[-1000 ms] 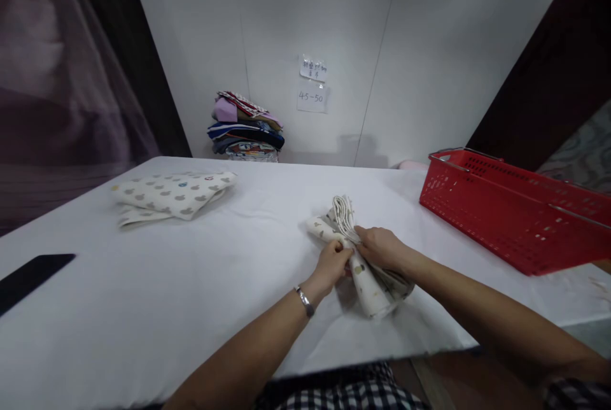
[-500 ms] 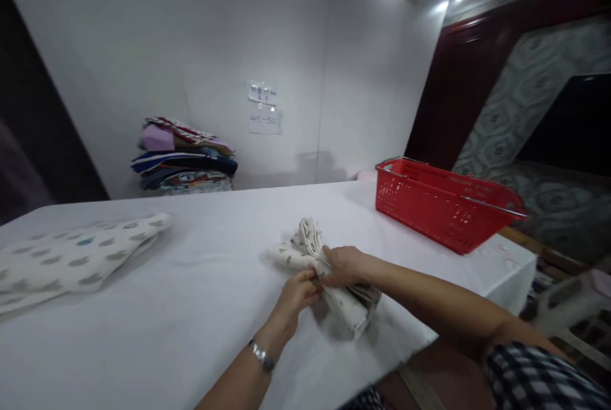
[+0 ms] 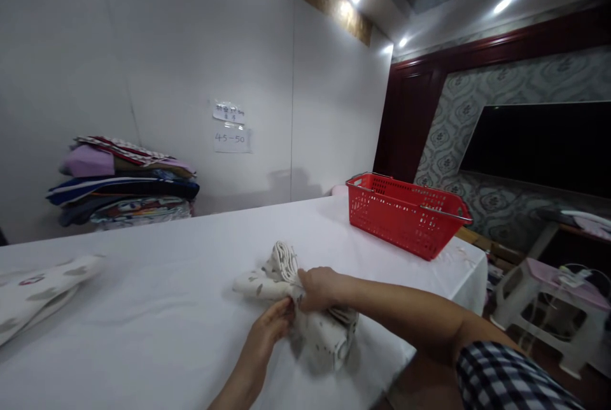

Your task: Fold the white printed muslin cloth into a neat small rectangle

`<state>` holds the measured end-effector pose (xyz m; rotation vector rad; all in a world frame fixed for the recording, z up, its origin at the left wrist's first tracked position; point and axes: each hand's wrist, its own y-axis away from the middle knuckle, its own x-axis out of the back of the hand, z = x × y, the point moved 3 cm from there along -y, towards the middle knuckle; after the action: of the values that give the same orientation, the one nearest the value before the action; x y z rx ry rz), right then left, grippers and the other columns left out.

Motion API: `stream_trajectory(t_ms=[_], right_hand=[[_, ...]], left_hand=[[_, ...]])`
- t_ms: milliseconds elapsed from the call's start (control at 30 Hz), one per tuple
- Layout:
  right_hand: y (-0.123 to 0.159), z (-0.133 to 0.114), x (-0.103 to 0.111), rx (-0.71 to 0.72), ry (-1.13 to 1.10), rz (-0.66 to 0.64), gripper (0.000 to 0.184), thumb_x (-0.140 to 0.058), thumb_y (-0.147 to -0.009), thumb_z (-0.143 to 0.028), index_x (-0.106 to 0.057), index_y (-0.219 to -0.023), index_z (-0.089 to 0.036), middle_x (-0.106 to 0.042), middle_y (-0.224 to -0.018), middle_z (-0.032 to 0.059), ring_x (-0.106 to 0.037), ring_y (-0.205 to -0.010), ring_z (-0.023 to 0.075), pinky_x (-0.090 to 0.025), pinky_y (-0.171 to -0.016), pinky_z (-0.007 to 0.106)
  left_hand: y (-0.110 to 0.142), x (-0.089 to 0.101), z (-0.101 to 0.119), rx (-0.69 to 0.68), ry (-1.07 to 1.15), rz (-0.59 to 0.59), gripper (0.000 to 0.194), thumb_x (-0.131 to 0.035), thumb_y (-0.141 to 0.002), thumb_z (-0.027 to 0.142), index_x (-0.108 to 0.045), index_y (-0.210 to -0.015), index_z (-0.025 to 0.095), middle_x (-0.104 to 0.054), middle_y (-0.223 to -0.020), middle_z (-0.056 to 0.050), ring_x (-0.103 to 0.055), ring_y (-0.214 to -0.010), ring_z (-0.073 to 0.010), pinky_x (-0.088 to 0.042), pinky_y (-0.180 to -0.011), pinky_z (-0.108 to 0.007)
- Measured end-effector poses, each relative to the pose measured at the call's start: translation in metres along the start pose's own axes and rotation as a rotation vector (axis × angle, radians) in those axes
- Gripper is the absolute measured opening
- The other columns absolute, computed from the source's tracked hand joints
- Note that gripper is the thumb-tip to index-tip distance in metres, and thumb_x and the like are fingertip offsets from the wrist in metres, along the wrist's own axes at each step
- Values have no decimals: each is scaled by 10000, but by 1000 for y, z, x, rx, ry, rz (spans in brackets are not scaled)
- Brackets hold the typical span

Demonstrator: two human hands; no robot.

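Note:
A bunched, folded white cloth (image 3: 322, 337) with small grey prints lies near the table's front right edge. A stack of pleated layers sticks up at its far end. Gripping it from above is my right hand (image 3: 321, 288), fingers closed around the middle of the bundle. From the left, my left hand (image 3: 271, 326) pinches the cloth low at its near side, fingertips partly hidden by the fabric. Another white cloth (image 3: 45, 289) with grey heart-like shapes is spread at the table's left.
A red plastic basket (image 3: 396, 219) with metal handles stands at the table's right end. Folded clothes (image 3: 124, 184) are piled beyond the far edge, against the white wall. A white and pink stool (image 3: 556, 292) with cables on it is right of the white-covered table (image 3: 157, 308).
The view has turned to the right, bringing the stool and wall screen further in. Both hands keep hold of the bunched cloth, which stays in nearly the same spot on the table.

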<state>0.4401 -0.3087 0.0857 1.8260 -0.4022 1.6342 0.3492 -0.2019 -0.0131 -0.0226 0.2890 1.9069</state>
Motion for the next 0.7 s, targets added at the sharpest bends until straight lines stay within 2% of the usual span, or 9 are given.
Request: stream_trajectory(t_ms=[67, 167, 233, 333, 400, 533, 633, 700], right_hand=[[-1, 6, 3, 11, -27, 7, 614, -552, -662, -428, -531, -1193, -119, -658, -1047, 186, -643, -918, 321, -509, -679, 364], [2, 19, 13, 18, -118, 21, 562, -552, -667, -376, -553, -1181, -148, -665, -1048, 147, -639, -920, 297, -492, -679, 325], [8, 30, 23, 4, -179, 51, 628, -565, -666, -355, -509, -1260, -160, -656, -1080, 132, -625, -951, 289, -484, -710, 317], [23, 48, 43, -8, -241, 121, 805, -586, -664, -305, -331, -1418, -187, -609, -1191, 118, -582, -1042, 281, -464, -799, 323], [36, 63, 60, 8, -265, 202, 819, -576, -684, -269, -280, -1445, -209, -572, -1253, 103, -555, -1087, 268, -446, -852, 325], [59, 110, 102, -22, -287, 438, 740, -554, -718, -219, -330, -1423, -242, -562, -1274, 63, -548, -1098, 251, -430, -904, 333], [72, 158, 138, -57, -248, 607, 731, -546, -708, -168, -353, -1410, -237, -540, -1300, 46, -530, -1128, 243, -413, -941, 323], [81, 192, 160, -119, -144, 699, 715, -533, -700, -141, -383, -1396, -207, -534, -1303, 64, -519, -1139, 253, -400, -956, 325]], left_hand=[[-3, 6, -7, -76, -95, 15, 493, -560, -578, 337, -670, -1025, 160, -688, -1047, -82, -632, -940, -250, -487, -836, -368], [-2, 16, -16, -215, -318, 54, 366, -542, -616, 353, -694, -897, 177, -710, -939, -62, -641, -881, -239, -485, -854, -366], [1, 19, -21, -266, -447, 66, 314, -515, -659, 355, -695, -859, 193, -711, -916, -50, -641, -886, -231, -486, -857, -352], [5, 20, -23, -317, -563, 44, 285, -483, -713, 339, -692, -854, 205, -708, -920, -42, -641, -893, -214, -495, -841, -322], [7, 19, -22, -349, -609, 29, 275, -469, -737, 325, -690, -854, 209, -707, -908, -37, -643, -874, -203, -502, -824, -309], [8, 18, -22, -394, -665, 2, 262, -463, -753, 297, -687, -860, 216, -703, -900, -28, -642, -862, -188, -503, -835, -303], [7, 19, -24, -406, -672, -8, 255, -469, -761, 308, -686, -867, 228, -701, -913, -19, -641, -866, -182, -505, -839, -293], [6, 21, -25, -402, -676, -20, 253, -471, -764, 320, -687, -866, 236, -699, -913, -14, -640, -866, -179, -509, -827, -281]])
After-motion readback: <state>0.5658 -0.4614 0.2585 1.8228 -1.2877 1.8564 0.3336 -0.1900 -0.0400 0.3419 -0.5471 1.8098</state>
